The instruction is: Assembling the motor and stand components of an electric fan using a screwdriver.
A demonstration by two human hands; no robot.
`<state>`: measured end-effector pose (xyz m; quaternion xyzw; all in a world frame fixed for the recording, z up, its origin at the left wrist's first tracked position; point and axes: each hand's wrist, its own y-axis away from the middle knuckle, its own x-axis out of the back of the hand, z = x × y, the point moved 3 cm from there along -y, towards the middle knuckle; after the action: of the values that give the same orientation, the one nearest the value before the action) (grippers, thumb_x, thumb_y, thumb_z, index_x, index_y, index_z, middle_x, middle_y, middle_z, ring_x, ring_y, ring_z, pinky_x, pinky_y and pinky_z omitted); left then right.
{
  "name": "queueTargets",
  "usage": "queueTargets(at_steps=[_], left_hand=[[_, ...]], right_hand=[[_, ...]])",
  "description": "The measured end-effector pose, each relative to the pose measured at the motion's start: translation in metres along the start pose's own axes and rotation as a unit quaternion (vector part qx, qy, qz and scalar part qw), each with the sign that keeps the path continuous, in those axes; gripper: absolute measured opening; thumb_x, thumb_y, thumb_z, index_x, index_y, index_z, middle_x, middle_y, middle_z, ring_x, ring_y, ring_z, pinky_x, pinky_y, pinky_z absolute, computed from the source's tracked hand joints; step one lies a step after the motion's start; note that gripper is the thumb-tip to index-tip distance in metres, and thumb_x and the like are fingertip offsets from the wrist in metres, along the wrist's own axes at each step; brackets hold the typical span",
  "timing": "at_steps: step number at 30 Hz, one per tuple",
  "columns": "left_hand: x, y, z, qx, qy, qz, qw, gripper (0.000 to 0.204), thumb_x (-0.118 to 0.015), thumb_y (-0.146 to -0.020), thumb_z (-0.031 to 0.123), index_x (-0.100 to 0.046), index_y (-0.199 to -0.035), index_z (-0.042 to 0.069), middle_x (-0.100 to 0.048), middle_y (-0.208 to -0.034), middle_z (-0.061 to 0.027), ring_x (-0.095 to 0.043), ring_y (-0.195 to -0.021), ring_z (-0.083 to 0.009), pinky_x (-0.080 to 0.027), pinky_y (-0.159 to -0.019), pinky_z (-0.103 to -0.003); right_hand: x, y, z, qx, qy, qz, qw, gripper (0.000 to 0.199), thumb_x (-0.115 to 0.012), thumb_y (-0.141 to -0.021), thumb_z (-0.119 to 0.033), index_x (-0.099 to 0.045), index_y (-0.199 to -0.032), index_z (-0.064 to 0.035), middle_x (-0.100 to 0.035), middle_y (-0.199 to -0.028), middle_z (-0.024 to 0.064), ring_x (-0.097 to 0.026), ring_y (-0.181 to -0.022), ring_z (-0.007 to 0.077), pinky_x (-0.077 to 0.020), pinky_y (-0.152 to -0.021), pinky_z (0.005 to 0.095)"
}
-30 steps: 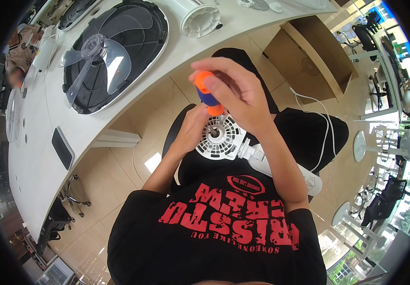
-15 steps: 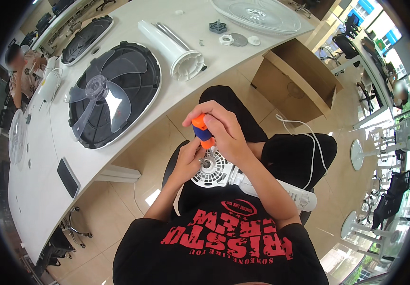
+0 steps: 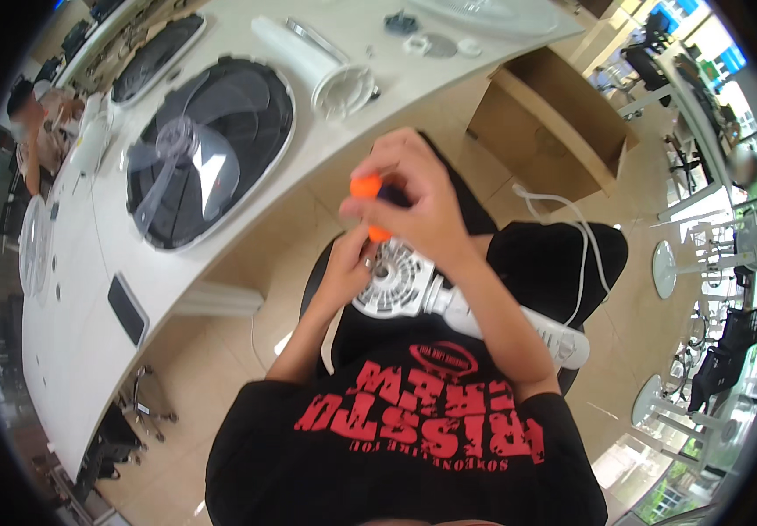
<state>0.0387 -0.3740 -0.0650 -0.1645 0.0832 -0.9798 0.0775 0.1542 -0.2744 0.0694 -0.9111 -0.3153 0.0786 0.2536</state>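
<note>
Head view. Right hand point(image 3: 422, 206) fingers clenched round orange-handled screwdriver point(image 3: 370, 197), tool upright, tip down on white fan motor housing point(image 3: 393, 280). Housing lies in person's lap, its white neck running off toward right. Left hand point(image 3: 348, 272) fingers grasping housing's left rim, steadying it. Black fan guard with clear blades point(image 3: 207, 162) on white worktop point(image 3: 80, 342), up-left of housing. Cardboard box point(image 3: 549, 131) on floor, up-right of housing.

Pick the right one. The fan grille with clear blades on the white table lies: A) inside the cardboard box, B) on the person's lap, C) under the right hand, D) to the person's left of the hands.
D: the fan grille rests on the white table, left of the right hand gripping the orange-handled screwdriver over the lap.
</note>
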Motion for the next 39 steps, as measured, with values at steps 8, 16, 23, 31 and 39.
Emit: queueTargets(at_steps=[8, 16, 23, 31, 39], left_hand=[[0.000, -0.007, 0.012, 0.012, 0.065, 0.020, 0.998, 0.037, -0.047, -0.090, -0.012, -0.060, -0.120, 0.004, -0.068, -0.094, -0.0164, -0.069, -0.087, -0.0319, -0.051, -0.080, -0.036], [0.001, -0.007, 0.025, -0.005, 0.055, 0.022, 0.998, 0.036, -0.046, -0.094, -0.009, -0.060, -0.122, 0.007, -0.072, -0.098, -0.0150, -0.072, -0.094, -0.0334, -0.053, -0.085, -0.037], [0.002, -0.004, 0.017, 0.032, 0.000, -0.022, 0.999, 0.037, -0.044, -0.095, -0.011, -0.060, -0.123, 0.006, -0.076, -0.106, -0.0120, -0.074, -0.104, -0.0320, -0.054, -0.092, -0.036], [0.003, -0.004, 0.014, 0.066, -0.028, -0.028, 0.997, 0.041, -0.044, -0.089, -0.012, -0.060, -0.122, 0.006, -0.075, -0.101, -0.0125, -0.075, -0.099, -0.0313, -0.054, -0.085, -0.035], [0.003, -0.010, 0.024, -0.007, 0.023, 0.008, 1.000, 0.044, -0.047, -0.086, -0.013, -0.061, -0.123, 0.006, -0.074, -0.096, -0.0121, -0.073, -0.087, -0.0287, -0.051, -0.076, -0.033]], right_hand=[[0.001, 0.004, 0.002, -0.074, -0.130, -0.012, 0.989, 0.019, -0.068, -0.096, -0.008, -0.066, -0.114, -0.0031, -0.068, -0.104, 0.0047, -0.065, -0.092, 0.0112, -0.0509, -0.084, 0.0265], [-0.003, 0.004, -0.002, -0.130, -0.103, -0.034, 0.986, 0.020, -0.064, -0.100, -0.006, -0.064, -0.120, -0.0024, -0.063, -0.122, 0.0094, -0.063, -0.104, 0.0156, -0.0516, -0.094, 0.0314], [-0.005, 0.004, -0.002, -0.023, 0.024, -0.021, 0.999, 0.020, -0.064, -0.100, -0.009, -0.066, -0.119, -0.0022, -0.069, -0.118, 0.0104, -0.065, -0.106, 0.0153, -0.0513, -0.093, 0.0300], [-0.001, 0.005, 0.002, -0.010, 0.007, 0.007, 1.000, 0.023, -0.069, -0.097, -0.012, -0.068, -0.119, -0.0046, -0.069, -0.115, 0.0066, -0.066, -0.102, 0.0145, -0.0519, -0.090, 0.0300], [-0.003, 0.004, 0.003, -0.111, -0.132, 0.013, 0.985, 0.023, -0.071, -0.096, -0.011, -0.067, -0.118, -0.0059, -0.066, -0.113, 0.0070, -0.066, -0.101, 0.0144, -0.0526, -0.089, 0.0292]])
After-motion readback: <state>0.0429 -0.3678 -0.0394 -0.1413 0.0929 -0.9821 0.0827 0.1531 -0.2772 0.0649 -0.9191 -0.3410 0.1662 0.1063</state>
